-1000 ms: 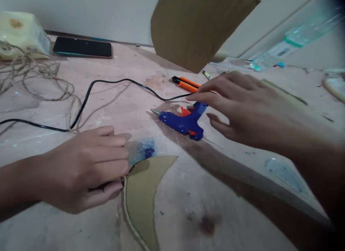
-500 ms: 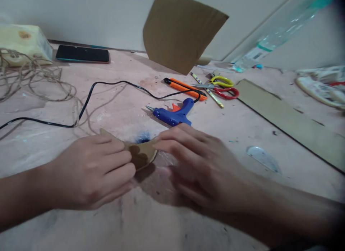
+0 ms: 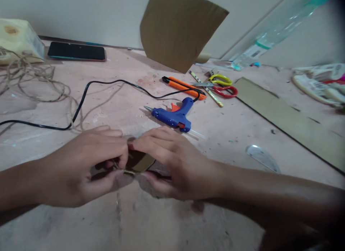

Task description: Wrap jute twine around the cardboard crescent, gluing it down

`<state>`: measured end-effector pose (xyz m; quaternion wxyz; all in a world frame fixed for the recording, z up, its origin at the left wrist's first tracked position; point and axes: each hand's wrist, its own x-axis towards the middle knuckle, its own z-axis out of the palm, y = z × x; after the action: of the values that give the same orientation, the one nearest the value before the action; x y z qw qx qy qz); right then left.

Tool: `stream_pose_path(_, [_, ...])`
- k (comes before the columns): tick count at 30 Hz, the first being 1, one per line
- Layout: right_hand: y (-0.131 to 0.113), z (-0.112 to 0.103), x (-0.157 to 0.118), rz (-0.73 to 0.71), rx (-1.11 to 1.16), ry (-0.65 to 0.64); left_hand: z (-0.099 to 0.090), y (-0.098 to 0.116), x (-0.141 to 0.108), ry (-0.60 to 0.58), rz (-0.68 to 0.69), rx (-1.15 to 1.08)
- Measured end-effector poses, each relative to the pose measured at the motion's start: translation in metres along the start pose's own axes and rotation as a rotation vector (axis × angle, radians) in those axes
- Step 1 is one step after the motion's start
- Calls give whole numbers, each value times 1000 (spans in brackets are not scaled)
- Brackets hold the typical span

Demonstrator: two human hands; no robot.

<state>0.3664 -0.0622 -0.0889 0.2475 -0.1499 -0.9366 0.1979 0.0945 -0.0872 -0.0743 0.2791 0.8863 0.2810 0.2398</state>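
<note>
Holding a small curved bit of cardboard [image 3: 142,161] between them, the left hand [image 3: 83,164] and right hand [image 3: 175,161] both have their fingers pinched on it, low over the table [image 3: 151,226]. A clear protractor [image 3: 263,158] lies off to the right. Just past the hands there's a blue glue gun [image 3: 172,117], then an orange cutter [image 3: 175,85] near some scissors [image 3: 215,88]. Way back, a phone [image 3: 77,51] and a big cardboard sheet [image 3: 179,30] by the wall [image 3: 88,13].
</note>
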Motion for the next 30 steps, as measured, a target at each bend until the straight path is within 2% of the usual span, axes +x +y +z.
stream_pose_path(7, [2, -2, -6, 36, 138, 54, 3, -2, 2, 2, -21, -90])
stream_pose_path(12, [4, -2, -7, 32, 157, 76, 2, -1, 4, -27, 11, -156])
stream_pose_path(17, [2, -7, -7, 62, 205, 168, 6, -3, -4, -16, 32, -52])
stream_pose_path(24, [0, -5, -4, 82, 180, 267, 7, -2, -7, -15, 33, -36])
stream_pose_path(27, [-1, -6, -2, 69, 172, 238, 6, -1, -5, -28, 54, -14])
stream_pose_path(30, [0, -7, -2, -15, 123, 137, 6, -1, -7, -44, 58, -3])
